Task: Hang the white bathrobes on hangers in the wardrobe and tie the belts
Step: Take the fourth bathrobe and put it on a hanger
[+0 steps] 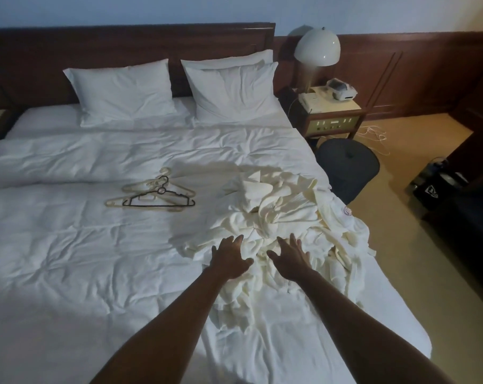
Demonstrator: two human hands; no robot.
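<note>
Both arms stretched out over the bed (pixel 68 273), left hand (pixel 229 257) and right hand (pixel 290 257) side by side, fingers spread and straight, each grip apart and holding nothing. They hover at or just on the near edge of the bathrobes (pixel 276 217); contact can't be confirmed. Robes lie as one crumpled cream pile directly ahead of and under the fingertips, spilling toward the right edge of the bed, a round logo patch showing beyond the right hand. Pile is tangled, so spread fingers probably mean sorting for one robe or a collar rather than a grab yet. Belts not distinguishable in the heap. Hangers (pixel 151 196), a few cream and one black, are stacked together beyond and to the left of the left hand, well apart from the robes, likely parked there for easy reach once a robe is separated. Wardrobe not in view. Nothing hung yet, so the task looks to be at its start.
</note>
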